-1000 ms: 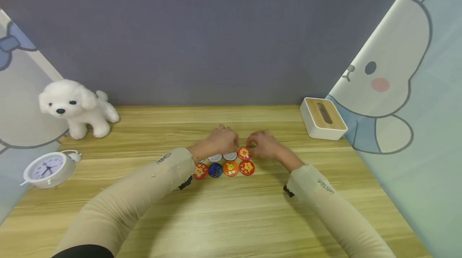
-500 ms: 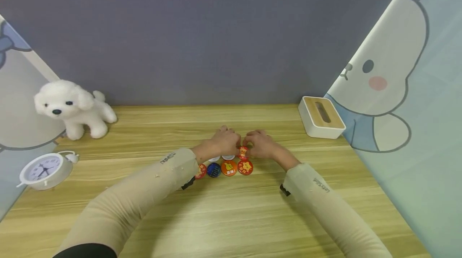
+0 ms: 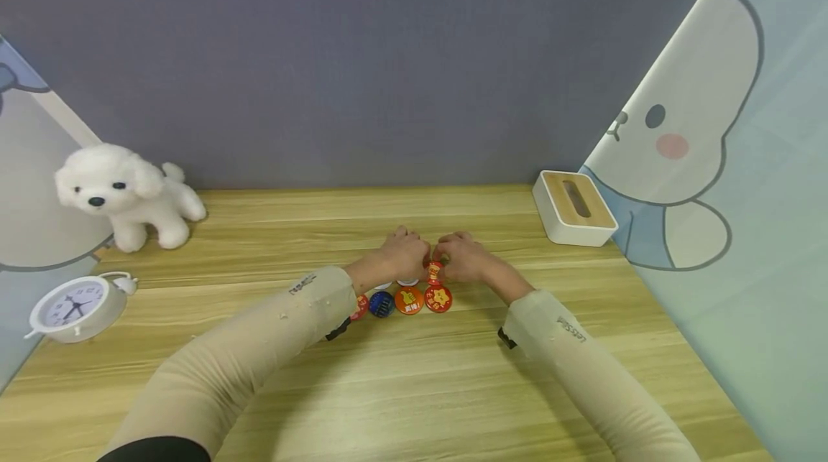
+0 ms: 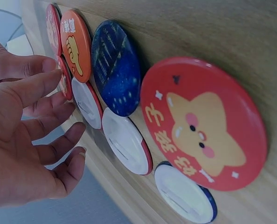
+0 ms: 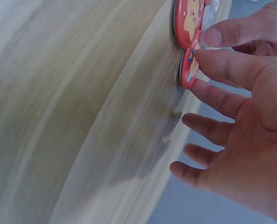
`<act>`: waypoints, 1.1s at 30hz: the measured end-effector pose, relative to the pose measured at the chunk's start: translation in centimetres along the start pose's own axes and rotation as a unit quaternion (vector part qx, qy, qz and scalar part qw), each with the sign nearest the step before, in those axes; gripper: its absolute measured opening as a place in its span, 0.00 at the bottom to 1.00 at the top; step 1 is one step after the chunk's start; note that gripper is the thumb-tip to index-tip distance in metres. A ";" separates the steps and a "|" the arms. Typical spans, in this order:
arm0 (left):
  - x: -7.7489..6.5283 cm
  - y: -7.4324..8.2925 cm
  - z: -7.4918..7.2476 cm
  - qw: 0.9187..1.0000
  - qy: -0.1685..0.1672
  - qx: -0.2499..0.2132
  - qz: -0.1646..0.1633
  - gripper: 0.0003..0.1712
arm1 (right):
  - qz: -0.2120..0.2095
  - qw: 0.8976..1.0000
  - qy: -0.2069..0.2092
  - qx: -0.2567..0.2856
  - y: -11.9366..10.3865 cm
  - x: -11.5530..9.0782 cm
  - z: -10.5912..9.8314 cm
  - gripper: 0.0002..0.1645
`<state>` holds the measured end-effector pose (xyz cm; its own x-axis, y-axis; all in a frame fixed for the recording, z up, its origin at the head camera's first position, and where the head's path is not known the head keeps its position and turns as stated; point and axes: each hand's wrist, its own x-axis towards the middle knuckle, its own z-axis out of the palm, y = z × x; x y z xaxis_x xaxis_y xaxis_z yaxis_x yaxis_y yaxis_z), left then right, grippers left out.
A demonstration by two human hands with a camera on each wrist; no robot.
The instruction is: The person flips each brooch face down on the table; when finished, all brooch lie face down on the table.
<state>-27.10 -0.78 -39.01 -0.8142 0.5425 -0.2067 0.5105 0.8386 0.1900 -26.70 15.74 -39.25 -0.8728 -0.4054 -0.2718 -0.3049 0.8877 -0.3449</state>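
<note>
A small red round button badge (image 3: 435, 273) lies at the right end of the far row, between both hands. My right hand (image 3: 467, 259) holds it with thumb and index finger across its edges, the other fingers spread. From the other side my left hand (image 3: 406, 255) pinches the same badge by thumb and fingertips. Beside it the far row continues with white-backed badges (image 4: 129, 144), lying face down. In the near row lie a red star badge (image 3: 438, 298), an orange thumbs-up badge (image 3: 410, 299), a dark blue badge (image 4: 115, 70) and another red star badge (image 4: 204, 123).
On the wooden table (image 3: 414, 390) a white plush dog (image 3: 129, 192) and a white alarm clock (image 3: 77, 309) stand at the left. A white tissue box (image 3: 574, 208) with a wooden lid is at the back right. A grey panel (image 3: 388, 67) rises behind the table.
My hands have drawn closer together around the red badge, and its printed face looks turned. The left hand has moved slightly right. The view has shifted a little.
</note>
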 end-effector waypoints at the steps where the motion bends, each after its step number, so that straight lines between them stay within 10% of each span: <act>1: 0.0 0.0 0.0 1.000 0.000 0.000 -0.001 0.11 | -0.001 1.000 -0.001 0.000 0.0 0.1 0.0 0.19; 33: -0.2 0.1 -0.6 0.999 0.000 -0.029 0.017 0.12 | -0.018 0.998 0.058 -0.004 0.3 -0.8 0.3 0.15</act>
<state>-27.06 -0.86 -38.41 -0.7967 0.5706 -0.1991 0.5210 0.8154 0.2523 -26.03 16.23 -39.37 -0.8995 -0.4093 -0.1529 -0.3397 0.8752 -0.3443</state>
